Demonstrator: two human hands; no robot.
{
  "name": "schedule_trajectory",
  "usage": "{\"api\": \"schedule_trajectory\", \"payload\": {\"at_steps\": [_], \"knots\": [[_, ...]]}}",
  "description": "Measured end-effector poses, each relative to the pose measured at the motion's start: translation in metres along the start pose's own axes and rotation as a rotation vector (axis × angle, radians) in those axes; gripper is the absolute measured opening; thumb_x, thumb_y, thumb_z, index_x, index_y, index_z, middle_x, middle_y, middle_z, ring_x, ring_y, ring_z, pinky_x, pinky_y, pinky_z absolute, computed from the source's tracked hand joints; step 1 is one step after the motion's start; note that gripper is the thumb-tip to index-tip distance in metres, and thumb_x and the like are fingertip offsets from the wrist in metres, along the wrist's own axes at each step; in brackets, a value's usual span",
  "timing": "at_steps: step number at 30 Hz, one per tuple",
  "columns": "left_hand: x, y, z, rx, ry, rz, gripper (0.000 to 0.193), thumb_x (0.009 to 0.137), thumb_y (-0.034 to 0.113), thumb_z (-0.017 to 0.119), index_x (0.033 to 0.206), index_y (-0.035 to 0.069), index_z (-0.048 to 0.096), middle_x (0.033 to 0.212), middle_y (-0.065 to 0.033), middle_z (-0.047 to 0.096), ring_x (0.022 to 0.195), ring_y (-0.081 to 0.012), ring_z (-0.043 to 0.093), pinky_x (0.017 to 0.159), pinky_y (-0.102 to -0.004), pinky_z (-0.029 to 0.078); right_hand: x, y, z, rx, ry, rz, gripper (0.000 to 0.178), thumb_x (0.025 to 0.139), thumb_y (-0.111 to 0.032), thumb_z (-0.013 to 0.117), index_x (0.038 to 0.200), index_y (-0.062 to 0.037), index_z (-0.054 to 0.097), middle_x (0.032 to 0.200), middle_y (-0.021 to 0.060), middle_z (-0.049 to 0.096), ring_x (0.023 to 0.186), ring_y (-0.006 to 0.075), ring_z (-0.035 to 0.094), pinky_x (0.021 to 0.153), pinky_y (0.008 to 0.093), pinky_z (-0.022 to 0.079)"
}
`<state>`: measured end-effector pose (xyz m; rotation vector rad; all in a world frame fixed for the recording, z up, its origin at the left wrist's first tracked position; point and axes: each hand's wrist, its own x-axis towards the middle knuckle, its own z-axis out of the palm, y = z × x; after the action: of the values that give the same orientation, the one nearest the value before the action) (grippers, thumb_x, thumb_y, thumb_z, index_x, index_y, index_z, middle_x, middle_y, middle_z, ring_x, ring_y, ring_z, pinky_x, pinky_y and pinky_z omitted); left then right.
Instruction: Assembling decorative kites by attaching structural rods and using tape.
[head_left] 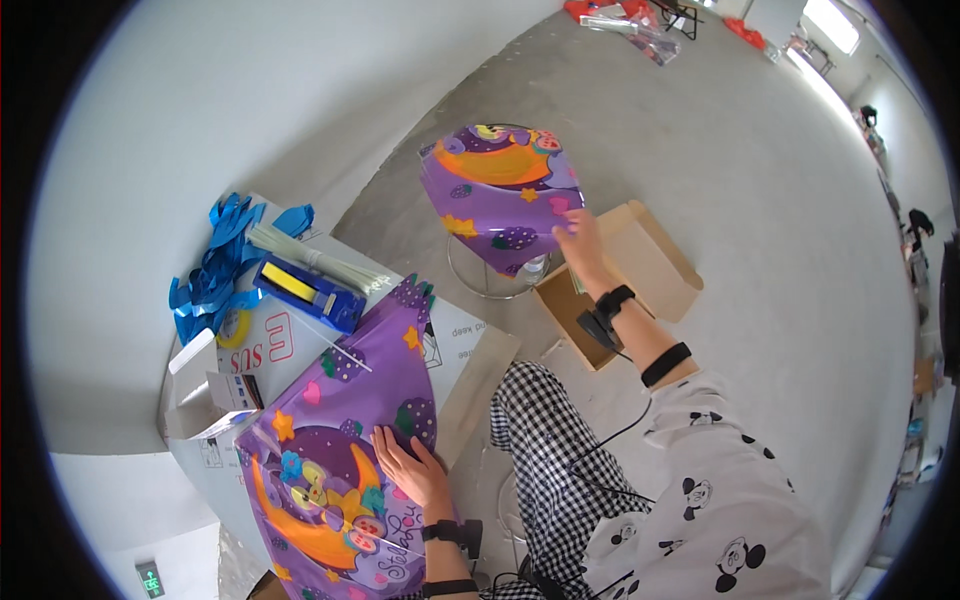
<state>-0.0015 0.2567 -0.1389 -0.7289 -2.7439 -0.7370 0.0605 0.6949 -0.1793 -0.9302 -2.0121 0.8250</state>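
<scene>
My left hand [411, 470] lies flat, fingers stretched out, on a purple printed sheet [330, 400] with an orange moon, stars and strawberries. This sheet spreads over the table at the lower left and hangs past its near edge. Farther off, my right hand [582, 250] has its fingers at the right edge of a second purple printed sheet [500, 205], seemingly pinching it. That shiny sheet bears the same moon pattern and rests over a round stool with a metal frame [490, 292]. Its left edge looks slightly blurred.
On the table [470, 340] are a blue tape dispenser [310, 292], thin white sticks [318, 256], blue ribbons [215, 265], a yellow tape roll [234, 328] and a small open white box [200, 395]. An open cardboard box [655, 260] stands on the floor by my right forearm. A cable hangs near my knee.
</scene>
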Motion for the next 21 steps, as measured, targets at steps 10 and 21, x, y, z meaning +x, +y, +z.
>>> {"api": "schedule_trajectory", "payload": {"at_steps": [10, 21], "knots": [[-0.003, -0.007, 0.007, 0.034, -0.035, -0.039, 0.036, 0.094, 0.013, 0.049, 0.127, -0.002, 0.049, 0.139, -0.0169, 0.046, 0.13, -0.0353, 0.041, 0.107, -0.0468, 0.031, 0.026, 0.078, -0.005, 0.495, -0.026, 0.766, 0.031, 0.075, -0.034, 0.08, 0.089, -0.0124, 0.063, 0.082, -0.0037, 0.061, 0.072, 0.0084, 0.052, 0.06, 0.0211, 0.035], [-0.002, -0.007, 0.005, 0.048, -0.026, -0.041, 0.036, 0.093, 0.011, 0.05, 0.127, -0.001, 0.051, 0.138, -0.0162, 0.047, 0.131, -0.0343, 0.041, 0.108, -0.0454, 0.031, 0.031, 0.049, -0.022, 0.467, 0.134, 0.876, 0.028, 0.079, -0.022, 0.077, 0.095, -0.0021, 0.066, 0.089, 0.0051, 0.065, 0.08, 0.0154, 0.059, 0.07, 0.0275, 0.046]]}}
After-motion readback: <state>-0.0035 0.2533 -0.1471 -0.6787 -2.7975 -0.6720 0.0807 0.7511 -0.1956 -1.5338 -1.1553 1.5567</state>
